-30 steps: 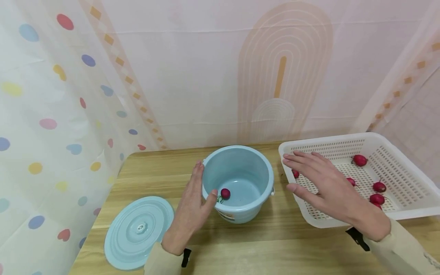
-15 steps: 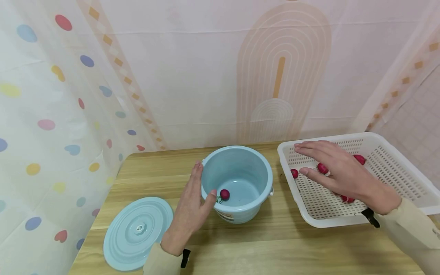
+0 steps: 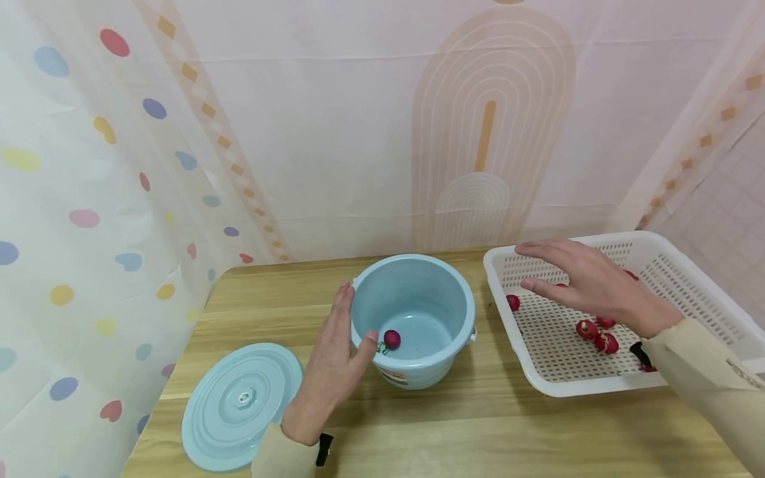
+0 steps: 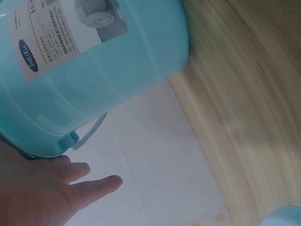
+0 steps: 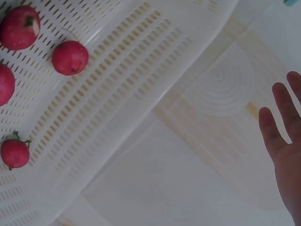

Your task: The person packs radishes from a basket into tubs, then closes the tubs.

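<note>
A light blue bucket (image 3: 412,372) stands upright mid-table with one red radish (image 3: 392,339) at its bottom. Against the bucket's left rim rests my left hand (image 3: 329,368), its fingers fairly straight and the thumb at the near rim. The left wrist view shows the bucket's label (image 4: 44,35) and part of its handle (image 4: 91,132). Over the white perforated basket (image 3: 540,385) hovers my right hand (image 3: 592,285), fingers extended and holding nothing. Several radishes (image 3: 606,342) lie in that basket, some hidden by the hand and sleeve; more radishes (image 5: 69,57) show in the right wrist view.
A light blue round lid (image 3: 242,405) lies flat on the wooden table (image 3: 430,438), left of the bucket. Behind the table hangs a patterned curtain (image 3: 346,133); a dotted one (image 3: 78,265) covers the left side.
My right hand has moved right, from the basket's left edge to farther over the basket. The left hand and bucket have stayed in place. Radishes in the basket have shifted position.
</note>
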### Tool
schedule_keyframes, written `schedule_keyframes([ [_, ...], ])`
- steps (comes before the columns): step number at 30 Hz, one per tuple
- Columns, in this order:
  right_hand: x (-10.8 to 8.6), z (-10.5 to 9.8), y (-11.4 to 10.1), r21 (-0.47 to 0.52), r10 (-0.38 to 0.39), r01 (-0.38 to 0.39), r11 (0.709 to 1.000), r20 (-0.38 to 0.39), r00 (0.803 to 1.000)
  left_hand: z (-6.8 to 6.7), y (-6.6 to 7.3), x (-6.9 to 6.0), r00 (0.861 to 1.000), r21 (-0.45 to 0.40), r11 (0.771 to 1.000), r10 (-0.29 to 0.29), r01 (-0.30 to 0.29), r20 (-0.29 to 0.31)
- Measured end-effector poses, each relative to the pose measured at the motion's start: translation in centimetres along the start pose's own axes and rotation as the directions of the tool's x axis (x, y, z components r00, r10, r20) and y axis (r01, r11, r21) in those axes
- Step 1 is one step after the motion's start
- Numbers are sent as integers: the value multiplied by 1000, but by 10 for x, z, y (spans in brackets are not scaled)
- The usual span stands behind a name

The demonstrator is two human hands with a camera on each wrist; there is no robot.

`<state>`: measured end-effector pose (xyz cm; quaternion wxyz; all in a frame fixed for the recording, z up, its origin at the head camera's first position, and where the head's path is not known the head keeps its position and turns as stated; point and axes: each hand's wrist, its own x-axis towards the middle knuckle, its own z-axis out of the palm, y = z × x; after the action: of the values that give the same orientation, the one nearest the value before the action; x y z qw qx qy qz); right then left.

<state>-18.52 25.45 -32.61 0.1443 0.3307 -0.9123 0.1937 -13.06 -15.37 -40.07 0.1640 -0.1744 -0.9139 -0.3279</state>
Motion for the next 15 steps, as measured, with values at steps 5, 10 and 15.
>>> schedule_keyframes([
  [5, 5, 3, 11, 22, 81, -83, 996, 83, 993, 0, 0, 0, 1000, 0, 1000, -6, 6, 6],
  [10, 7, 7, 20, 87, 166, -181, 980, 161, 973, -1, 0, 0, 1000, 3, 1000, -9, 9, 11],
  [15, 7, 16, 29, 161, 218, -259, 952, 235, 947, -1, -1, 1, 1000, 2, 1000, 2, -2, 8],
])
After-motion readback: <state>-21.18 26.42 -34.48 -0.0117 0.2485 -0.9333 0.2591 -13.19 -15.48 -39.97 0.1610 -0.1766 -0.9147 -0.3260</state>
